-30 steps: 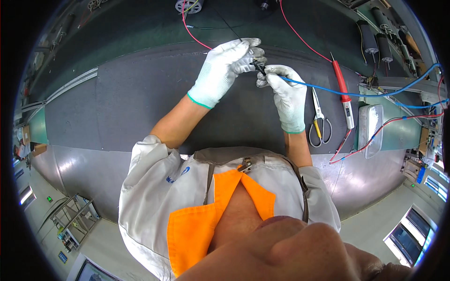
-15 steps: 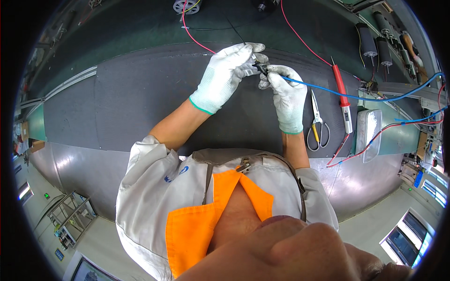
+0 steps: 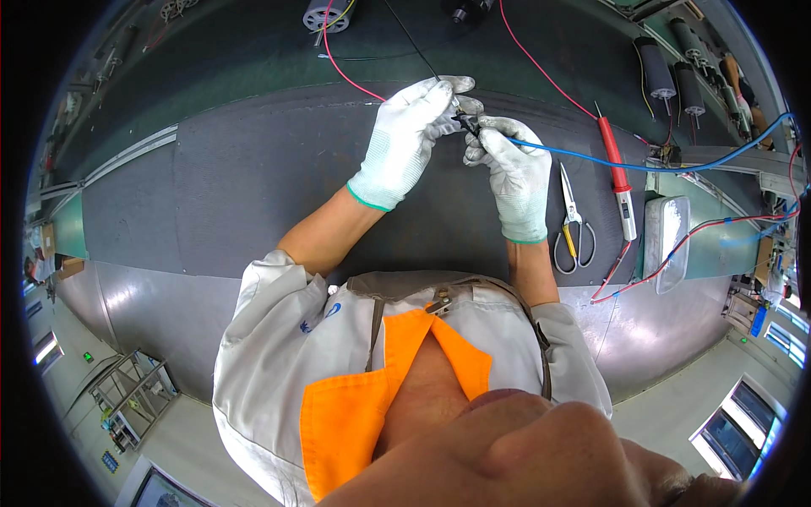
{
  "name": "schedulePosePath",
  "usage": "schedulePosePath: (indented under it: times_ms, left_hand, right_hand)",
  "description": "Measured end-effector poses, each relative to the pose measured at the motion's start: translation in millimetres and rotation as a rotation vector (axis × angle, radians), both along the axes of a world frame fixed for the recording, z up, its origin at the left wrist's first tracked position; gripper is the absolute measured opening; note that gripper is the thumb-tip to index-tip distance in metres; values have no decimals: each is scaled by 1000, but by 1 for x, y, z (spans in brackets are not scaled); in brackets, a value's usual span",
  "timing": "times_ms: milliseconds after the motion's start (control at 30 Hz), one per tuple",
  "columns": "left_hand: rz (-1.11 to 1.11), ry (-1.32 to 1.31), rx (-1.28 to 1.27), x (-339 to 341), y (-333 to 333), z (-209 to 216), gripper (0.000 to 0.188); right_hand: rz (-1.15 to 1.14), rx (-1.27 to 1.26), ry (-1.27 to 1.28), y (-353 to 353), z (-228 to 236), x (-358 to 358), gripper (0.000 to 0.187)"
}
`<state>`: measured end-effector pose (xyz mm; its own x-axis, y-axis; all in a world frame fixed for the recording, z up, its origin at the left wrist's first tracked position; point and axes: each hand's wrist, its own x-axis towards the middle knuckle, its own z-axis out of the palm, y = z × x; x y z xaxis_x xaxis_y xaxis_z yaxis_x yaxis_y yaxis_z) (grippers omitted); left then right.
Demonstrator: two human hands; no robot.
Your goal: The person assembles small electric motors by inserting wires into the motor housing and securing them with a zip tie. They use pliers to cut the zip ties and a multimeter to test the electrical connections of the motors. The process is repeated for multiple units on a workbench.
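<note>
Connector, small, black, partly covered, held above table, right fingers pinched where blue cable meets it, left fingers closed on thin black wire, scissors, red probe at right, grey motors beyond.

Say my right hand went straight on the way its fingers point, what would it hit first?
Beyond the small black piece between the hands, the right hand would probably meet the left hand first, though this single view leaves depth unclear.
</note>
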<state>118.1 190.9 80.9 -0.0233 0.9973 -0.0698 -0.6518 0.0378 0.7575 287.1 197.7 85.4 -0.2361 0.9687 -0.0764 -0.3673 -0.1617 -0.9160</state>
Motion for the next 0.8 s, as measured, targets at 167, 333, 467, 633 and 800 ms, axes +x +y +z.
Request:
schedulePosePath:
  times_ms: [167,333,467,633,800]
  left_hand:
    - [-54,-164,-4,-1,1,-13,41]
    - [-82,-183,-31,-6,1,-12,41]
    - [-63,-124,-18,-7,0,-13,41]
    - [-47,-199,-6,-5,0,-17,40]
    - [-86,-192,-9,-13,-3,-21,40]
  right_hand:
    - [-28,3,113,-1,-4,-6,19]
    - [-28,23,45,-2,1,-4,19]
    - [-52,26,33,-4,-1,-8,20]
    - [-102,10,28,-7,0,-14,20]
    - [-76,-2,-19,-8,-2,-16,19]
